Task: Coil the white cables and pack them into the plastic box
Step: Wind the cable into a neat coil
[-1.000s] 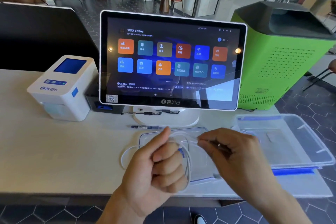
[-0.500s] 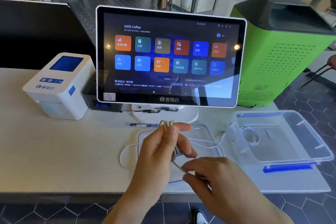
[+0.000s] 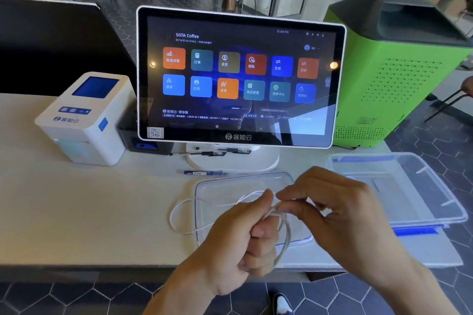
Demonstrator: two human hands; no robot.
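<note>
A thin white cable hangs in loops from my left hand, which is closed around the gathered turns. My right hand pinches the same cable just right of the left thumb. The cable's loose end trails left in a wide loop over the table and the clear lid. The clear plastic box with blue clips stands open to the right, partly hidden behind my right hand.
A touchscreen terminal stands just behind the lid, with pens at its base. A white receipt printer sits at the left, a green machine at the back right. The table's front edge runs under my wrists.
My right hand has come up from below the left hand to meet it at thumb height. The coil now hangs lower from my left hand, and my right hand now covers part of the box.
</note>
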